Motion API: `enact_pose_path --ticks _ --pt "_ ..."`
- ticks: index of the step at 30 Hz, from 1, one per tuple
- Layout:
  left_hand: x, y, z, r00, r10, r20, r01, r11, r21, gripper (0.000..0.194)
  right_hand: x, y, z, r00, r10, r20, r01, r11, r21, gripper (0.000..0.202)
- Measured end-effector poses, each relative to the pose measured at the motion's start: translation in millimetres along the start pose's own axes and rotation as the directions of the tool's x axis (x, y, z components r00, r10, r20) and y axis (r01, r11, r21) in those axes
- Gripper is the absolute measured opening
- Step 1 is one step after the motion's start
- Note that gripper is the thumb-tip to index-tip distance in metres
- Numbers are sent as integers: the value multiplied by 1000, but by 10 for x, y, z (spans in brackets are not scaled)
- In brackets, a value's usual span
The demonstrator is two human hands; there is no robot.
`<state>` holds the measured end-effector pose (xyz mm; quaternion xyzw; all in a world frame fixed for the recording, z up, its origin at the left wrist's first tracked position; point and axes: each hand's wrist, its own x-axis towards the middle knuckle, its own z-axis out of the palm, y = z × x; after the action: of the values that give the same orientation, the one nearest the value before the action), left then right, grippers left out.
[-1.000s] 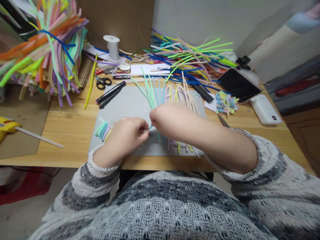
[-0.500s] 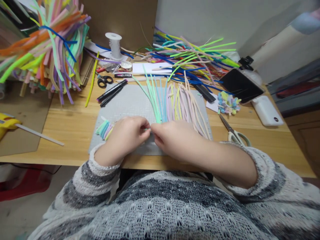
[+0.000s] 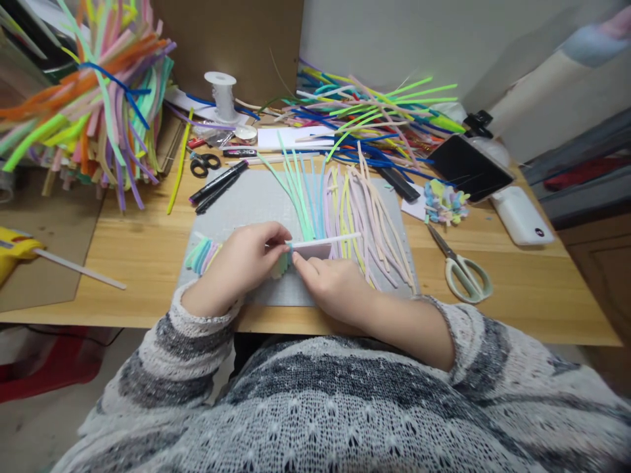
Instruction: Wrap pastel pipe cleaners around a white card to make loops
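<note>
Work area: wooden tabletop [image 3: 133, 263] against a plain grey wall [image 3: 394, 39].
A brown panel [image 3: 227, 39] stands upright at upper centre-left; a dark-fronted unit [image 3: 582, 154] and brown wooden furniture [image 3: 604, 263] occupy the right edge. Pale floor [image 3: 29, 430] and a red object [image 3: 59, 368] appear at lower left. Lighting is soft; a shadow falls on the upper-right wall.

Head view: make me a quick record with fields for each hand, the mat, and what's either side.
Left hand: pinching the left end of a pale card
Right hand: fingertips at the card's same end
White pipe cleaner: runs along the card's upper edge, extending past its right end
Gray cutting mat: under both hands, bearing pastel pipe cleaners
Left of mat: yellow glue gun
Right of mat: pale-handled scissors
</note>
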<state>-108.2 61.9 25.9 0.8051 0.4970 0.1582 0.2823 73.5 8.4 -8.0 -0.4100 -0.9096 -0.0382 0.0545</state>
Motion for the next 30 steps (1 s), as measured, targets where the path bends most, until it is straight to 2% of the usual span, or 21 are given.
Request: enact_pose_path --ticks 4,8,11,14,16,18,22,26,30 --pt "26 -29 10 999 -4 40 5 1000 -31 17 -19 -14 29 1000 10 -6 -10 1000 -5 40" --pt "49 -25 28 999 1 51 -2 1000 18 18 -28 -30 46 999 14 32 -16 999 49 39" --pt "51 3 4 999 31 23 -32 997 67 18 -32 -21 35 998 37 51 -43 993 107 36" --pt "51 39 -73 999 2 -55 -2 1000 -14 19 -38 25 -35 992 127 11 -126 962 244 31" --pt "64 69 -142 992 -57 -115 41 990 -136 22 -43 78 -118 977 211 -36 -177 892 415 29" --pt "94 105 -207 983 -108 -149 66 963 -263 24 -51 140 -212 949 306 -70 -207 777 594 24" --pt "193 171 -274 978 -150 -148 61 873 -484 25 -72 253 -341 887 461 -20 -245 507 827 17" --pt "299 169 -257 983 -162 -88 81 809 -583 24 -88 319 -349 863 497 93 -267 293 918 18" --pt "352 117 -227 992 -127 -7 94 770 -631 23 -99 369 -305 877 454 160 -285 222 933 20"
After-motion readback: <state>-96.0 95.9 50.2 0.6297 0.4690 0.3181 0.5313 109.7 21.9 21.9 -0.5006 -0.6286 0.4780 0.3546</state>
